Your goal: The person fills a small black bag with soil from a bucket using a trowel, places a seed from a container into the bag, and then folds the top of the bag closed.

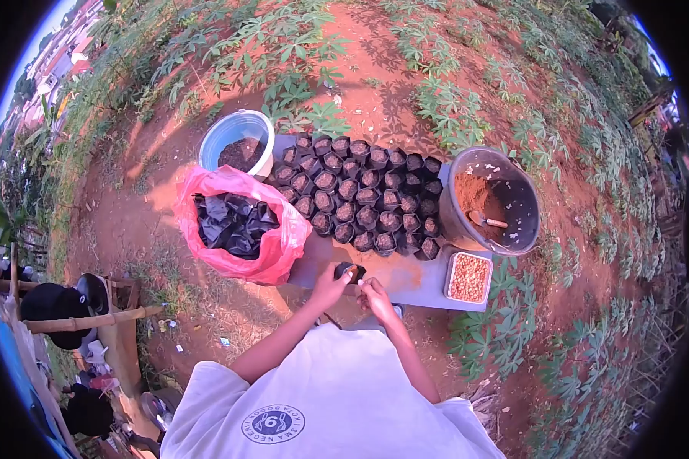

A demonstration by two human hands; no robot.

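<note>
My left hand point(331, 284) is wrapped around a small black plastic planting bag point(351, 271), held just off the near edge of the table. Right beside it, my right hand point(375, 298) has its fingers curled in a pinch close to the bag's near side. What sits between those fingertips is too small to tell. Beyond my hands, rows of black planting bags point(366, 196) filled with soil stand packed together upright. A pink plastic bag point(287, 252) to the left holds a heap of folded black planting bags point(233, 224).
A light blue bucket point(262, 126) with dark soil stands at the back left. On the right, a large dark bucket point(524, 222) holds reddish soil and a wooden-handled trowel point(494, 222). A tray of tan seeds or nuts point(468, 277) lies at the table's point(429, 294) near right corner.
</note>
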